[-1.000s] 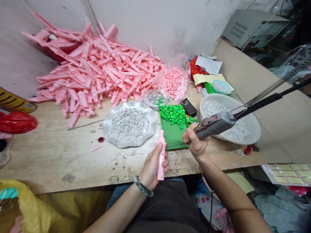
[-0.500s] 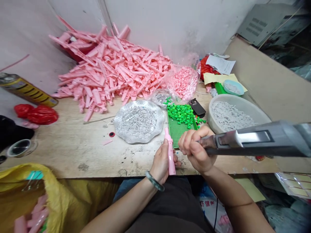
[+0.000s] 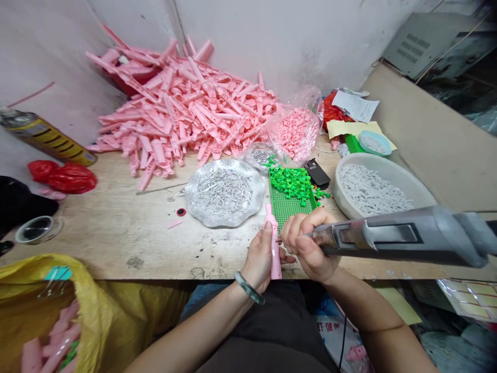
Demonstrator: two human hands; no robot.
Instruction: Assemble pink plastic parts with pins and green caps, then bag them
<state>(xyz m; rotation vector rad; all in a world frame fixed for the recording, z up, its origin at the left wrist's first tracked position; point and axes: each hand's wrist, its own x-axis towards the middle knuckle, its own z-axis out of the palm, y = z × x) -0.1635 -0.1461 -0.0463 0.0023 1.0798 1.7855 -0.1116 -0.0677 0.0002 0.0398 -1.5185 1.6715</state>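
Note:
My left hand (image 3: 261, 256) is closed around a pink plastic tube (image 3: 275, 254), held nearly upright at the table's front edge with its narrow end up. In my right hand (image 3: 310, 243) is a grey electric screwdriver (image 3: 388, 235) lying almost level, gripped near its front end. Its thin tip, partly hidden by my fingers, reaches the tube's right side; whether it sits in a screw I cannot tell. Just beyond my hands lies a green perforated tray (image 3: 285, 210) with small green parts (image 3: 292, 182). Left of it, a silvery scalloped plate (image 3: 192, 207) holds metal pins and pale pieces.
Pink plastic parts (image 3: 186, 109) are heaped against the wall, beside a clear bag of small pink pieces (image 3: 295, 129). A white basin (image 3: 421, 194) of small white parts stands at right. At lower left hangs a yellow sack (image 3: 101, 316); a spray can (image 3: 50, 137) lies behind.
My right hand has brought the screwdriver slightly left, closer to the pink tube. The tube stays in my left hand, and the whole view has shifted a little.

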